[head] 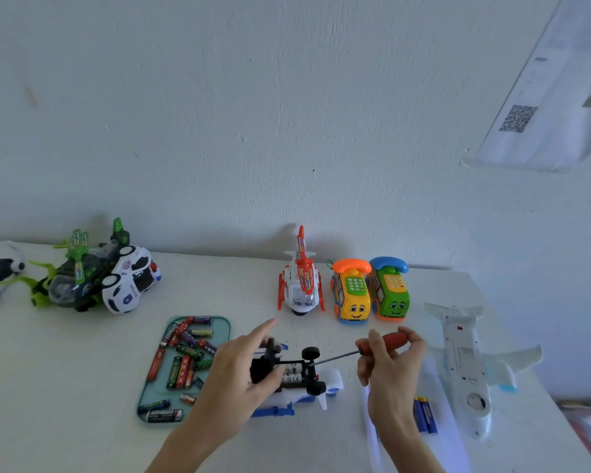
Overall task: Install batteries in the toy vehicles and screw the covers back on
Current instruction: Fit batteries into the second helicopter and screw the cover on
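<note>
Batteries for the job lie mixed in a shallow teal plastic tray [224, 323] left of the work, and the blue-and-white toy vehicle [292, 380] lies upside down at the front of the white table [239, 278], black underside up. The left hand [239, 365] grips its chassis, index finger lifted. The right hand [391, 356] is closed around the red handle of a thin screwdriver [362, 351], whose tip reaches the wheel end of the battery bay. The bay seems open with cells inside — the view is blurred there. The risk I see: the shaft comes in at a low slant, so the tip may slip from the screw — it could damage the head, or the small screw could roll away.
</note>
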A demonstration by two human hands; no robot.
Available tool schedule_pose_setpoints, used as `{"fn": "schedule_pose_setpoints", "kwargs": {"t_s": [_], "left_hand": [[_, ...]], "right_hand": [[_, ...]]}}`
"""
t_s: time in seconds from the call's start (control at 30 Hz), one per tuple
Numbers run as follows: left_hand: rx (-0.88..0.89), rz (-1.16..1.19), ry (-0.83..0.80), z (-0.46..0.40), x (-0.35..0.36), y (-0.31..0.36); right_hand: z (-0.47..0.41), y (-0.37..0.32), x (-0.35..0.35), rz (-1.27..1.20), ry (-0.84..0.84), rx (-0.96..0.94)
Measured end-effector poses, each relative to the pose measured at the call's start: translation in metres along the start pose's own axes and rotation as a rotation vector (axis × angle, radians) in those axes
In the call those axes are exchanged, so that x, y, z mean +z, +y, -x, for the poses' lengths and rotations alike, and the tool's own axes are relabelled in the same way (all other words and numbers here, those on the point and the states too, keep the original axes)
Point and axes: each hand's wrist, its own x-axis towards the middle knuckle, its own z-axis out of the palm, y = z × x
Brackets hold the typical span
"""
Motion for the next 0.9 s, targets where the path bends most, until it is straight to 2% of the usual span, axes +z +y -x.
{"fn": "schedule_pose_setpoints", "kwargs": {"t_s": [0.17, 0.4, 0.6, 0.7, 0.9], "left_hand": [[-0.165, 0.195, 0.005, 0.008, -0.001, -0.007], [-0.161, 0.085, 0.091, 0.008, 0.008, -0.014], [-0.136, 0.121, 0.076, 0.006, 0.015, -0.010], [-0.140, 0.118, 0.080, 0.006, 0.019, -0.010], [-0.118, 0.062, 0.093, 0.005, 0.022, -0.010]], "right_hand": [[0.016, -0.010, 0.009, 0.067, -0.064, -0.219], [0.032, -0.004, 0.022, 0.284, -0.174, -0.616], [0.034, -0.002, 0.022, 0.436, -0.202, -0.755], [0.032, -0.008, 0.023, 0.350, -0.128, -0.635], [0.006, 0.001, 0.007, -0.049, 0.103, -0.018]]}}
